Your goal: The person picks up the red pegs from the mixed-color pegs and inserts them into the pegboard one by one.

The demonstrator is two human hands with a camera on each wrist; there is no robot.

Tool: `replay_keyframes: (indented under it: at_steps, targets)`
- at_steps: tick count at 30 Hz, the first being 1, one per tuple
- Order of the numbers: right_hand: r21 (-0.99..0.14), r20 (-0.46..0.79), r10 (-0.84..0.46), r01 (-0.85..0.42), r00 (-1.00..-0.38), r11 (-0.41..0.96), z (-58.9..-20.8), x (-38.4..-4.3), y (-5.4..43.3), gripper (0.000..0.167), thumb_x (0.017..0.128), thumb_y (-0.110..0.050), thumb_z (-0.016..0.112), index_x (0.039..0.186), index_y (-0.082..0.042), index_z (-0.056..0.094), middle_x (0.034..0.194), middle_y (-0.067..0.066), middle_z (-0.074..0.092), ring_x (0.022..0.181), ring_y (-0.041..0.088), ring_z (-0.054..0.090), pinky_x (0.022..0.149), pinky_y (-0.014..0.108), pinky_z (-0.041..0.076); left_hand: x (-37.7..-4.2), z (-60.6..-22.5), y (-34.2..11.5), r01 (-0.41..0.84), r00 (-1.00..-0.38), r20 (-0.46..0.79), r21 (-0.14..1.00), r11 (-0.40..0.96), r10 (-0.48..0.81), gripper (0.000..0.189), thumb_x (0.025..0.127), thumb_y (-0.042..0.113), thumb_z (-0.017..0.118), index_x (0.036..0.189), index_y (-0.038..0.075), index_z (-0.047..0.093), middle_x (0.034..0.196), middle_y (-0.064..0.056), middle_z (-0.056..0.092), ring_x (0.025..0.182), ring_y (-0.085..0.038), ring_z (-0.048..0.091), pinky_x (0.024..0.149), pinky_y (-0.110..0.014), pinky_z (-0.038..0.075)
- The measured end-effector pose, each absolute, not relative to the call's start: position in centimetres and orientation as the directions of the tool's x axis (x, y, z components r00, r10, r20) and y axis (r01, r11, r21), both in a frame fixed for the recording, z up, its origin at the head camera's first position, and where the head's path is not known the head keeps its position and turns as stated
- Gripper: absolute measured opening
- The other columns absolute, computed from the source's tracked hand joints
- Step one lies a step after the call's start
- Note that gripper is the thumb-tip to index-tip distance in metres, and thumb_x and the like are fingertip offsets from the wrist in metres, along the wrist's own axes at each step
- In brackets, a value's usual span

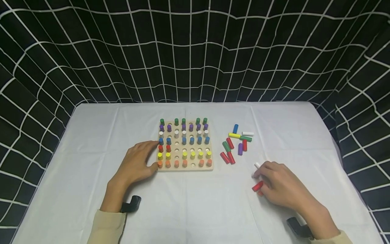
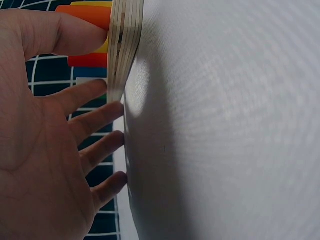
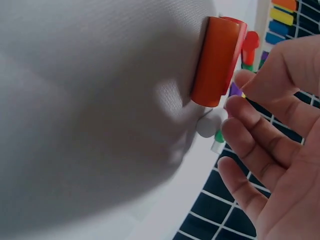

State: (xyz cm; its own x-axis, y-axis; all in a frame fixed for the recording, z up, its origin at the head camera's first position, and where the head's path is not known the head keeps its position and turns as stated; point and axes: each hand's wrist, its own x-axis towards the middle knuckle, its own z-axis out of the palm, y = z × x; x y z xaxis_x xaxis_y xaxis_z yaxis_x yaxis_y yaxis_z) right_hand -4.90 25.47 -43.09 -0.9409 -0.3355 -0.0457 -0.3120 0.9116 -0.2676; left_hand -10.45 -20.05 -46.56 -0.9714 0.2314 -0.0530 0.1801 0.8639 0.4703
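A flat, square, pale layered-wood pegboard [image 1: 196, 169] sits left of centre on the white cloth-covered table [image 1: 182, 210], filled with upright cylindrical pegs in colour rows. From far to near, it holds five green pegs [image 1: 183, 121], six purple pegs [image 1: 191, 127], five white pegs [image 1: 184, 133], six blue pegs [image 1: 191, 140], two red pegs [image 1: 168, 148] at the left end, six yellow pegs [image 1: 193, 155] and six orange pegs [image 1: 185, 163]. Bare holes show in the red row's middle and right.

The left hand [image 1: 134, 166] rests at the board's left edge, fingers spread wide, thumb at the near left corner.

The right hand [image 1: 281, 186] is low at the near right, fingers loosely bent, the gap from thumb to forefinger narrow. Beside its fingertips lie a loose white peg [image 1: 257, 165], a loose red peg [image 1: 257, 186] and a loose orange peg [image 3: 216, 62]; whether it touches them, I cannot tell.

Right of the board lies a scattered group of mixed-colour pegs, including a yellow cylinder [image 1: 234, 135] and a purple cylinder [image 1: 240, 149].
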Motion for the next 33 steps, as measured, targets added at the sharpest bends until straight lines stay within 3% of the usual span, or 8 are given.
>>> replay_keyframes:
  at_steps: [10, 21, 33]
  targets:
    - [-0.245, -0.051, -0.328, -0.306, -0.943, 0.92, -43.6, -4.6, 25.7, 0.024, 0.081, -0.011, 0.079, 0.103, -0.02, 0.079, 0.116, 0.007, 0.076, 0.116, 0.037, 0.069, 0.105, 0.063, 0.054, -10.6, -46.7, -20.2, 0.175, -0.973, -0.054, 0.462, 0.869, 0.225, 0.078, 0.086, 0.034, 0.068, 0.159, 0.017, 0.048, 0.163, -0.009, 0.052, 0.155, -0.036, 0.042, 0.128, -0.064, 0.032]
    - [-0.22, -0.036, -0.332, -0.317, -0.942, 0.923, -44.0, -5.4, 25.6, 0.023, 0.083, -0.016, 0.087, 0.105, -0.016, 0.081, 0.11, 0.007, 0.078, 0.108, 0.034, 0.072, 0.1, 0.06, 0.058, -10.6, -46.6, -20.0, 0.179, -0.973, -0.052, 0.458, 0.871, 0.227, 0.078, 0.086, 0.034, 0.068, 0.159, 0.016, 0.048, 0.162, -0.011, 0.053, 0.155, -0.037, 0.042, 0.128, -0.065, 0.032]
    - [-0.285, 0.004, -0.362, -0.348, -0.932, 0.893, -43.7, -6.0, 25.2, 0.022, 0.085, -0.015, 0.086, 0.106, -0.015, 0.08, 0.111, 0.008, 0.08, 0.109, 0.033, 0.075, 0.1, 0.059, 0.06, -10.6, -46.9, -20.0, 0.183, -0.973, -0.042, 0.461, 0.868, 0.228, 0.078, 0.085, 0.033, 0.068, 0.159, 0.016, 0.048, 0.162, -0.01, 0.053, 0.155, -0.037, 0.043, 0.127, -0.065, 0.033]
